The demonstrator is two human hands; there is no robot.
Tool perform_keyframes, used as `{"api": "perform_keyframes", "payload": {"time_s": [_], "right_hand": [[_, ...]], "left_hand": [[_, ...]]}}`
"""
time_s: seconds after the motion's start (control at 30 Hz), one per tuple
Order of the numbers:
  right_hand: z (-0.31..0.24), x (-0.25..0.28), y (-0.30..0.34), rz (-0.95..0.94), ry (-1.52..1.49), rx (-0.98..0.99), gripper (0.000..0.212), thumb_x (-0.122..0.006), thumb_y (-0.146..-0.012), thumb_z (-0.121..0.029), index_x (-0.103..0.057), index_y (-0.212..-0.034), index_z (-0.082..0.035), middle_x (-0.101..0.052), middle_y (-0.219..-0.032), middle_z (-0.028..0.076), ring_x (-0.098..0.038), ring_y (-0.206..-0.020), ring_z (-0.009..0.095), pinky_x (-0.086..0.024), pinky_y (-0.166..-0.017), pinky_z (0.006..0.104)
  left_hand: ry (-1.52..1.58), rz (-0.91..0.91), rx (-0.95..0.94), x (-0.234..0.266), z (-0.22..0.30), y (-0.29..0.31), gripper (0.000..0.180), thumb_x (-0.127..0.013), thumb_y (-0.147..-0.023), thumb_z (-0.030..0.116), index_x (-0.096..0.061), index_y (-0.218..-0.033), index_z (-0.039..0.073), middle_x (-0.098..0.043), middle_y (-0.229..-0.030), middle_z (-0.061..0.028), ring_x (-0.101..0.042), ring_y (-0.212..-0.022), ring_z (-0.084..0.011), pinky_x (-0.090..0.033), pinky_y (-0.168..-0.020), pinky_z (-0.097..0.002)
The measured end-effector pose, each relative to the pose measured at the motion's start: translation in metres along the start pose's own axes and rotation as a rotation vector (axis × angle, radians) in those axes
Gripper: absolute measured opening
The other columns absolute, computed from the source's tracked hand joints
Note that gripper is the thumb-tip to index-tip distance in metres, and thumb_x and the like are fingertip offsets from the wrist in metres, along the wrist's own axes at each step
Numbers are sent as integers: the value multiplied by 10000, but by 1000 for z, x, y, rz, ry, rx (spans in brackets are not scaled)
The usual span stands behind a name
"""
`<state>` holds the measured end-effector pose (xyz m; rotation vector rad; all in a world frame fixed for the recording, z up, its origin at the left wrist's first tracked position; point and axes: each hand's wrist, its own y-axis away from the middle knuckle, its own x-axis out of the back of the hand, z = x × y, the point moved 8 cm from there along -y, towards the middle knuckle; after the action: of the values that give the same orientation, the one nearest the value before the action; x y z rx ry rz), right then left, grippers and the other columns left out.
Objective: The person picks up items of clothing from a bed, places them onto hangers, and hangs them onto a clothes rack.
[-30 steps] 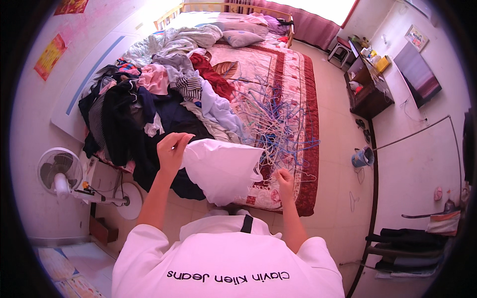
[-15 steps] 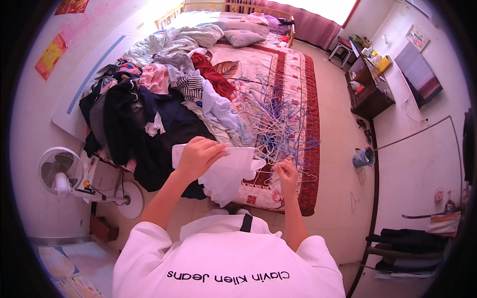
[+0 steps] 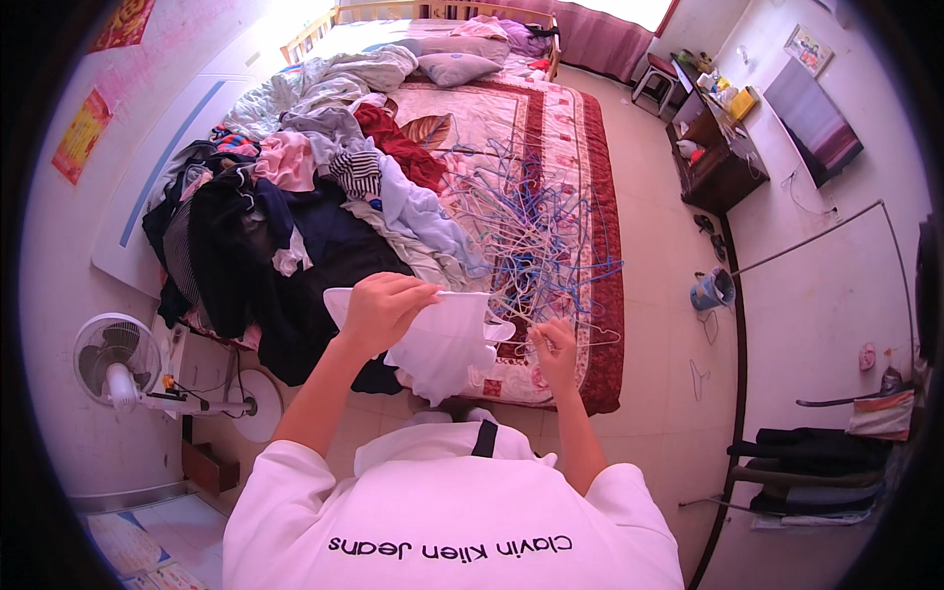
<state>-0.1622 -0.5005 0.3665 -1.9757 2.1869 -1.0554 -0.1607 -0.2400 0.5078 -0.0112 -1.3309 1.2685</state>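
Observation:
A white garment (image 3: 441, 346) hangs from my left hand (image 3: 385, 307), whose fingers are closed on its upper edge over the near side of the bed. What kind of garment it is, I cannot tell. To its right, my right hand (image 3: 556, 346) pinches a thin, pale clothes hanger (image 3: 598, 342). One end of the hanger sticks out to the right, and its other end lies close to the cloth's right edge. Just beyond my right hand, a tangled heap of blue, white and pink hangers (image 3: 536, 221) lies on the patterned bedspread (image 3: 580, 138).
A big pile of mixed clothes (image 3: 285, 211) covers the bed's left side. At the left stands a white fan (image 3: 118, 369). A blue bin (image 3: 712, 290) and a stray hanger (image 3: 699, 379) are on the floor at right. Dark clothes (image 3: 811, 452) hang by the right wall.
The room has shifted left in view. Both hands have moved slightly left, still holding the white garment and the hanger, with about the same gap between them.

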Motion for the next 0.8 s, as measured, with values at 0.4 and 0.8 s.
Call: {"api": "perform_keyframes", "payload": {"time_s": [0.4,0.8], "right_hand": [[6,-5,3,-25,21,-65,111,-695,-783,-100,-633,-755,-12,-482,-652,59,-467,-695,222,-360,-676,328],[117,6,4,259,-936,-632,417,-656,-848,-170,-511,-1234,-108,-583,-1027,64,-583,-947,171,-456,-830,312]], "left_hand": [[156,-120,153,-20,0,-8,76,-661,-819,134,-681,-821,61,-657,-735,-80,-631,-636,-256,-490,-564,-325],[149,-182,101,-25,0,2,168,-712,-769,142,-676,-890,31,-623,-666,-112,-591,-557,-265,-455,-532,-334]]}}
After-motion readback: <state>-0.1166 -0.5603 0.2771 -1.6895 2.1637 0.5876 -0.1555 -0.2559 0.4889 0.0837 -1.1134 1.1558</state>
